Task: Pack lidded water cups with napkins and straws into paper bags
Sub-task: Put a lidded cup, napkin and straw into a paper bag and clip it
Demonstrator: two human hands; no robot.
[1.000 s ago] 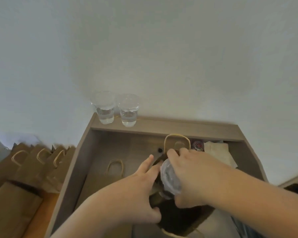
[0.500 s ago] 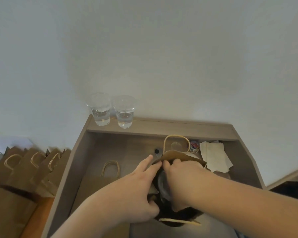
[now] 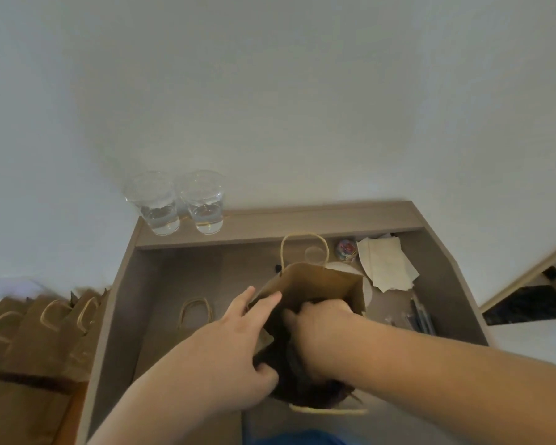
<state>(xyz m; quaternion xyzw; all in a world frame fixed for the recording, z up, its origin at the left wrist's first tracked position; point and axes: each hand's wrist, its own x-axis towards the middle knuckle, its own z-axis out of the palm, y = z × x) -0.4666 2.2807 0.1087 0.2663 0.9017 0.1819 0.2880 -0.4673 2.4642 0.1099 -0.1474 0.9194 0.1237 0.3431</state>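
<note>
A brown paper bag [image 3: 321, 284] stands open in the middle of the recessed desk. My left hand [image 3: 225, 354] grips the bag's left rim, thumb inside and fingers along the outside. My right hand [image 3: 321, 332] is sunk into the bag's mouth with its fingers curled round the lidded cup [image 3: 294, 359], of which only a dark sliver shows. Two more lidded water cups [image 3: 156, 207] [image 3: 204, 203] stand side by side on the back ledge. Napkins [image 3: 385, 264] lie at the back right, and wrapped straws [image 3: 421, 316] lie in front of them.
A flat bag with a loop handle [image 3: 195, 313] lies left of the open bag. Several folded bags [image 3: 29, 342] are stacked outside the desk's left wall [image 3: 109, 316]. A small colourful object [image 3: 347, 250] sits by the napkins. A white wall rises behind.
My right hand has gone down with the cup from above the bag's mouth into the bag. The bag now stands more upright and open, with my left hand still at its rim.
</note>
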